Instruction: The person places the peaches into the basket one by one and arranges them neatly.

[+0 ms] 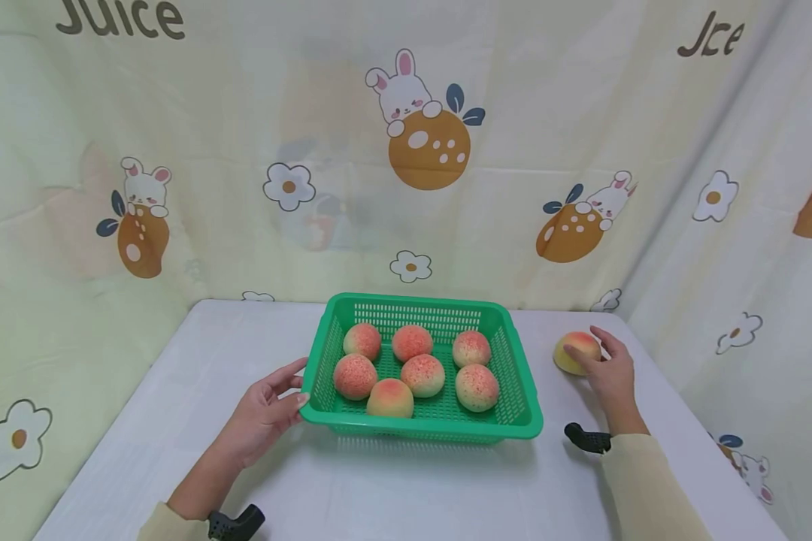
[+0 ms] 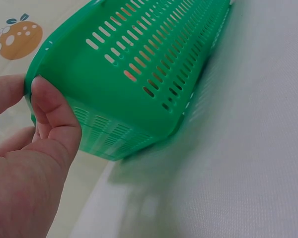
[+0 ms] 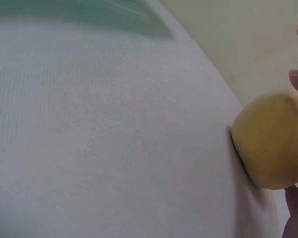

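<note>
My left hand [image 1: 262,417] holds the rim of a green plastic basket [image 1: 440,430] at its left end. In the left wrist view, the thumb lies outside the basket wall [image 2: 104,89] and other fingers are behind the rim. Inside the basket sit several peaches, most of them speckled red, such as one speckled peach [image 1: 477,388] at the right; a smoother peach [image 1: 390,398] lies at the front. Right of the basket, my right hand [image 1: 612,376] has thumb and fingers around a yellow-and-red peach [image 1: 577,353], which rests on the table in the right wrist view.
A white-covered table [image 1: 406,488] lies under everything. Behind it hangs a pale curtain [image 1: 243,113] printed with rabbits, fruit and flowers, and another curtain [image 1: 771,255] runs along the right side. Black wrist mounts [image 1: 237,522] show on both forearms.
</note>
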Tool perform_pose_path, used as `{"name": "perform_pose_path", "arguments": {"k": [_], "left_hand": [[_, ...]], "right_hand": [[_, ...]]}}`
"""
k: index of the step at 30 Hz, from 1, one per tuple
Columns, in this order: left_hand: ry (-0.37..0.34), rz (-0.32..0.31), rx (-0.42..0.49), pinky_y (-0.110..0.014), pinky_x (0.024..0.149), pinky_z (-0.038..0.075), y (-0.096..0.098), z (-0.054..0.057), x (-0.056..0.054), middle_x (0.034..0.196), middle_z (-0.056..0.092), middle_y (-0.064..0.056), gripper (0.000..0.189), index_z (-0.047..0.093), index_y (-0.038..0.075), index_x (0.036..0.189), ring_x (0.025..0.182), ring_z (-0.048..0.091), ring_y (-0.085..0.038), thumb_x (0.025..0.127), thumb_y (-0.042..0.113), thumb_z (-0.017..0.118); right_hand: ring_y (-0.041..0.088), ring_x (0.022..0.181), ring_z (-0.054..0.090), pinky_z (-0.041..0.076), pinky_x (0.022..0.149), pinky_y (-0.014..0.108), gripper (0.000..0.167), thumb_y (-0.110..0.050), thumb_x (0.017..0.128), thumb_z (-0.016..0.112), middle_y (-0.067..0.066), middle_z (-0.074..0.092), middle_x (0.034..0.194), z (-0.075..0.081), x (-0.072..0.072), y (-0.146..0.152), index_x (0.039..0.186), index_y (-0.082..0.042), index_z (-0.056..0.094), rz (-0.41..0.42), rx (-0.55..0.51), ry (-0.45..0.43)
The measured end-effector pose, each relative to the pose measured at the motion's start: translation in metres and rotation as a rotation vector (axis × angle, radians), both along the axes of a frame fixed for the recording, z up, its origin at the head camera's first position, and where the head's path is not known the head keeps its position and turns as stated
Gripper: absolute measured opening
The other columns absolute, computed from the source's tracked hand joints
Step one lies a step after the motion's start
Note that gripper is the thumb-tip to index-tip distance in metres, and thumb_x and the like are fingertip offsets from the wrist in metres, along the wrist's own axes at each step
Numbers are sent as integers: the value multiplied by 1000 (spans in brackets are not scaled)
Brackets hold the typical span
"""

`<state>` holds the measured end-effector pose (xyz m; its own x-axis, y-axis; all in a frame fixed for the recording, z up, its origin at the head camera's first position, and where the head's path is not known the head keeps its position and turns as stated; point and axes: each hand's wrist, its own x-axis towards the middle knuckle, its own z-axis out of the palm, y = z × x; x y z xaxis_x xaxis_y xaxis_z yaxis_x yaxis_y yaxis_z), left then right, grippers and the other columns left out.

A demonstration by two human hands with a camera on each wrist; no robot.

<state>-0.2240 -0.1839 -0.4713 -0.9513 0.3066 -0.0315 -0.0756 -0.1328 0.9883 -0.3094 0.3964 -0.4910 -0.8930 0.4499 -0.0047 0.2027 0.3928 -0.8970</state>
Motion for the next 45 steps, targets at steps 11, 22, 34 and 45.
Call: {"name": "perform_pose_path", "arguments": {"k": [11,22,34,45], "left_hand": [[-5,0,7,-25,87,61,1,1,1,124,51,-9,71,31,9,160,94,69,-9,99,8,67],[0,-7,10,-24,86,61,1,2,0,123,51,-9,72,30,8,161,94,68,-9,99,7,66],[11,-4,4,-23,84,61,2,3,0,122,51,-9,71,31,7,160,93,68,-9,99,7,66],[1,-1,-15,-24,86,61,1,1,0,122,50,-8,70,32,10,160,92,67,-8,99,9,66]], "right_hand": [[35,152,29,29,125,55,101,-51,87,78,12,26,170,-6,-6,6,165,-22,21,43,-38,-60],[35,154,28,26,126,54,106,-51,84,81,10,23,171,-9,-9,10,165,-24,19,45,-71,-73],[34,152,28,27,126,54,105,-52,85,80,9,22,171,-6,-4,6,165,-24,18,50,-87,-86],[35,152,29,30,125,54,102,-53,87,77,10,23,171,-8,-4,6,165,-22,19,32,-73,-87]]}}
